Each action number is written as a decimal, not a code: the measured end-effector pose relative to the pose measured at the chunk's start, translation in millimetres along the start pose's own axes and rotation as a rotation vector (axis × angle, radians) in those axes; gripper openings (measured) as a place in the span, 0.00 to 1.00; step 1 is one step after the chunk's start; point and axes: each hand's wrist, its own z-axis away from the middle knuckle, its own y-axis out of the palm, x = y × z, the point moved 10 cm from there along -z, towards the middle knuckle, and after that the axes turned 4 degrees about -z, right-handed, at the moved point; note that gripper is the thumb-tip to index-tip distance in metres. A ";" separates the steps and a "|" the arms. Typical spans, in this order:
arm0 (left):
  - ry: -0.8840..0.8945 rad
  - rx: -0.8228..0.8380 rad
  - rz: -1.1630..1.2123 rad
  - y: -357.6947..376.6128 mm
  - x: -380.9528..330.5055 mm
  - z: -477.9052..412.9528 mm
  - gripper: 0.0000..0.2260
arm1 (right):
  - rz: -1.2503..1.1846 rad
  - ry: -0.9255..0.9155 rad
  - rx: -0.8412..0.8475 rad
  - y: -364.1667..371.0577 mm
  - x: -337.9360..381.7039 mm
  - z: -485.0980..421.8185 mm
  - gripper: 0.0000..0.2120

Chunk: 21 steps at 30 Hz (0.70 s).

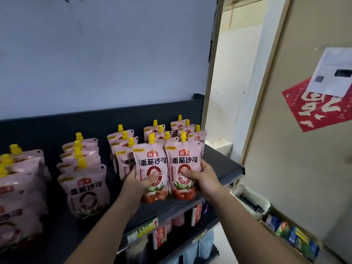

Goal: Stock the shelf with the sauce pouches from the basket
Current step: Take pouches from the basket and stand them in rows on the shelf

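Observation:
Pink sauce pouches with yellow caps stand in several rows on the dark shelf (222,164). My left hand (138,181) grips one upright pouch (150,159) at the front of a row. My right hand (202,178) grips a second pouch (183,159) right beside it, at the front of the rightmost row. Both pouches rest at the shelf's front edge, touching each other. More pouches stand behind them (160,130). Other rows stand to the left (85,189) and far left (17,187). The basket is not in view.
A lower shelf (171,231) holds hanging packets and a yellow price tag. To the right stand a white lattice bin (251,201) and a cardboard box of blue packets (293,235). A door with a red sign (320,107) is at the right.

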 end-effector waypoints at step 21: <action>0.003 -0.453 -0.640 -56.6 23.2 6.1 0.27 | 0.356 0.112 0.495 -4.1 -86.7 -94.3 0.27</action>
